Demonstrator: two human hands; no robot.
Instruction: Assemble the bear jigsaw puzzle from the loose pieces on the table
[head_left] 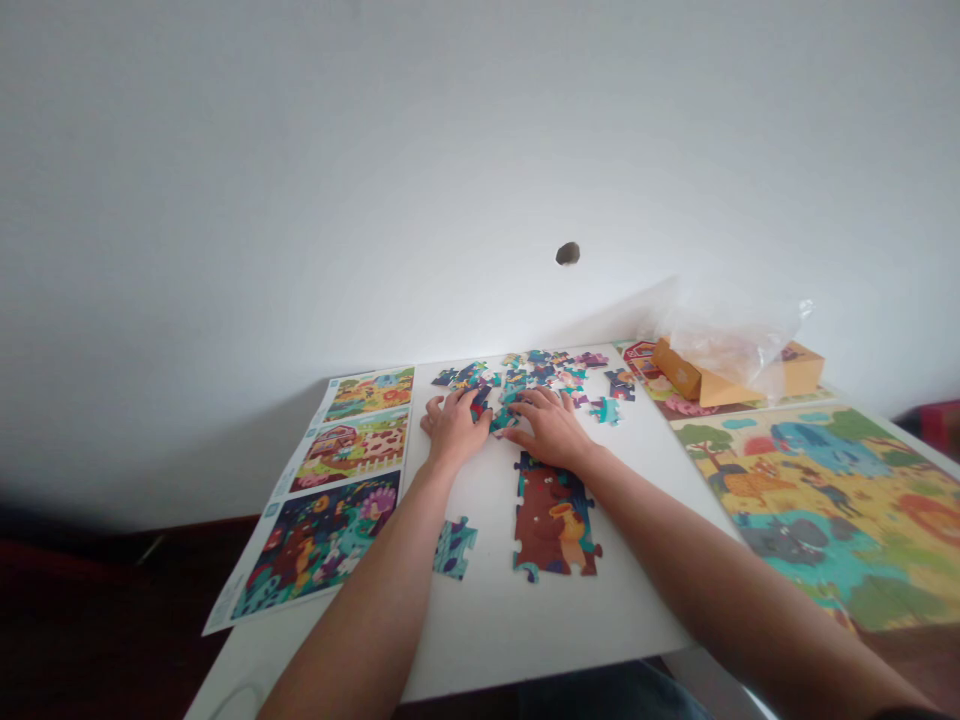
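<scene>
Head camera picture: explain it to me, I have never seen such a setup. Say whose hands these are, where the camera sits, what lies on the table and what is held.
There is no machine here. A person wears one camera on the head, looking forward and down, so the two bare arms reaching in from below are the wearer's own. The left hand and right hand lie palm down, side by side, on loose puzzle pieces at the far side of the white table; neither lifts anything. Nearer lie a joined brown section and a single teal piece. Left lies a picture sheet with three scenes; right, a finished animal puzzle, and behind it an orange box under a clear plastic bag.
</scene>
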